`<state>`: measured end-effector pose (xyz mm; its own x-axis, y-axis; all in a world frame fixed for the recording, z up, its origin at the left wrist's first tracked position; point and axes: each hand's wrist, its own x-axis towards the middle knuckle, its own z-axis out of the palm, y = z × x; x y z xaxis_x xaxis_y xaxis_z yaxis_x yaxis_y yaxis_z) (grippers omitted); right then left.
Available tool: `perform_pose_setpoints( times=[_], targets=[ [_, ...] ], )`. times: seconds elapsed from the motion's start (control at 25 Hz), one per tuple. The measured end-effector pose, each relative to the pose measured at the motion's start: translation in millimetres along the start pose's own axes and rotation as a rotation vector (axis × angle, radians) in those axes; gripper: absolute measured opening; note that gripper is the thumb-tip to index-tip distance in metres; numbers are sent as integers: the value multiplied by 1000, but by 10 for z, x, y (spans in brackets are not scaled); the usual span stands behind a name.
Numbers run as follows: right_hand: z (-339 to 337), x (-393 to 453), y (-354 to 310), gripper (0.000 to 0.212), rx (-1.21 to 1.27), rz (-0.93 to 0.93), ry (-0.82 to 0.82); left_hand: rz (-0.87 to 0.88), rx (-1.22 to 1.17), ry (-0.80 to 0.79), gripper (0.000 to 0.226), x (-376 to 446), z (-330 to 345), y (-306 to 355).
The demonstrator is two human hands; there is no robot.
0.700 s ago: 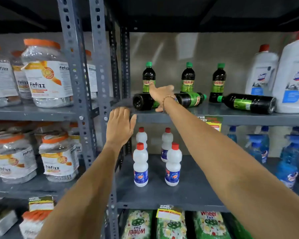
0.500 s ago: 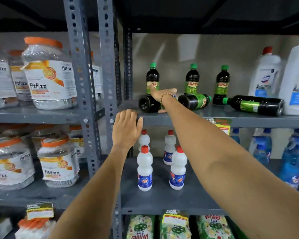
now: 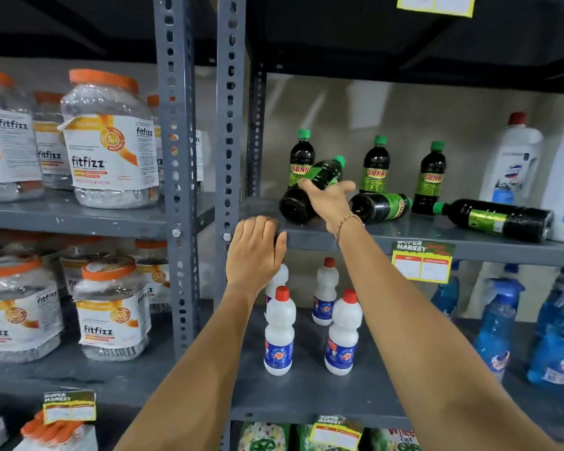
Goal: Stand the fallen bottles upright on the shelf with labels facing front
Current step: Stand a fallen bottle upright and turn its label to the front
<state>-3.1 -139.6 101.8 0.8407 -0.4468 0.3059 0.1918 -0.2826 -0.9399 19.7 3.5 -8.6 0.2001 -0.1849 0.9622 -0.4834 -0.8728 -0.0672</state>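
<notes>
My right hand (image 3: 326,198) grips a dark bottle (image 3: 310,190) with a green cap and green label, tilted with its cap up to the right and its base near the grey shelf (image 3: 404,237). Two more dark bottles lie on their sides: one (image 3: 380,206) just right of my hand, another (image 3: 495,219) further right. Three matching bottles stand upright behind, at the left (image 3: 302,154), the middle (image 3: 376,164) and the right (image 3: 432,177), labels reading SUNNY. My left hand (image 3: 256,252) rests flat against the shelf's front edge, holding nothing.
Large white jugs (image 3: 511,161) stand at the shelf's right end. Grey slotted uprights (image 3: 230,125) bound the shelf on the left. Small white bottles with red caps (image 3: 279,333) and blue spray bottles (image 3: 495,323) fill the shelf below. Fitfizz jars (image 3: 108,141) occupy the left rack.
My right hand has closed on the leftmost fallen bottle and raised its cap end off the shelf. The camera has moved closer. My left hand stays on the shelf edge.
</notes>
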Motion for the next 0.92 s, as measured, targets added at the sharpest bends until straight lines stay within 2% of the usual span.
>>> perform_pose_setpoints(
  times=[0.08,0.12,0.2,0.28,0.48,0.64,0.8,0.92],
  targets=[
    [-30,-67,-7,94,-38,-110,-40,-9,0,-13,37,7,-8,8],
    [-37,-65,-11,90,-68,-141,-63,-13,4,-19,37,4,-16,12],
    [-45,-66,-20,67,-138,-193,-90,-15,8,-32,37,0,-25,9],
    [-50,-62,0,61,-207,-233,-111,-16,5,-44,37,-2,-37,17],
    [-27,10,41,76,-239,-135,-234,-10,25,-72,41,-4,-45,15],
    [10,-40,27,95,-160,-144,-232,-9,15,-60,40,19,-51,-2],
    [-27,-65,41,94,-140,-137,-274,-22,-20,-66,49,-4,-49,11],
    [-38,-47,56,92,-150,-151,-221,-22,-25,-45,52,-6,-47,18]
  ],
)
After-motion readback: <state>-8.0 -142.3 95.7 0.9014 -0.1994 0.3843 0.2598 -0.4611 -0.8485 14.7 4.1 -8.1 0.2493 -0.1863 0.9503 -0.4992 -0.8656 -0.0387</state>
